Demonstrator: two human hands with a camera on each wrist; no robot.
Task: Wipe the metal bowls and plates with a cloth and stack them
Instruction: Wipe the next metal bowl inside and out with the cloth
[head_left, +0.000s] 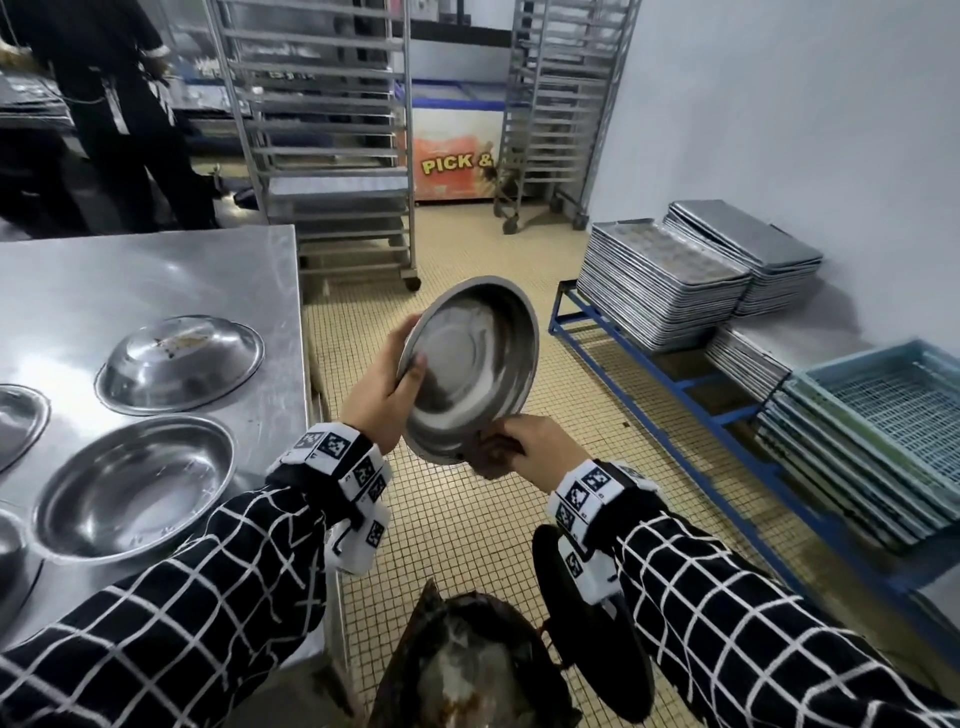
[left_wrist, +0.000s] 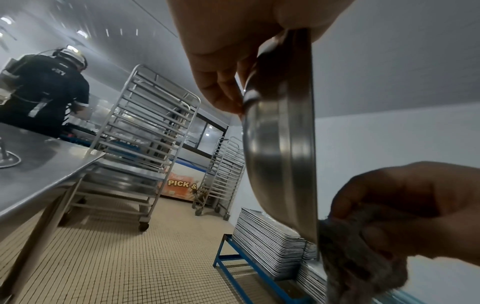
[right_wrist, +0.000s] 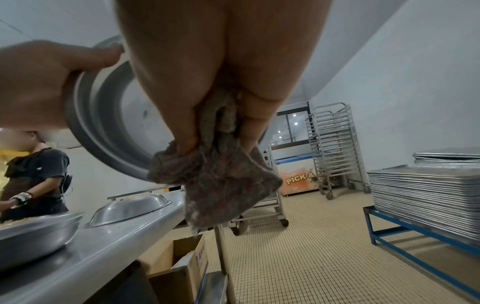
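Over the tiled floor beside the steel table (head_left: 156, 270), tilting the metal bowl (head_left: 470, 364) open-side up in the left hand (head_left: 382, 387) by its rim, exposing the lower rim to the grey cloth (right_wrist: 215, 176) bunched in the right hand (head_left: 535, 449).

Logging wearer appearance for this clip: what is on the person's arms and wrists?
Both arms wear long black sleeves with a white windowpane grid. Each wrist carries a black band set with white blocks printed with black square fiducial markers; the right wrist's band matches. The left hand and right hand are bare, without gloves.
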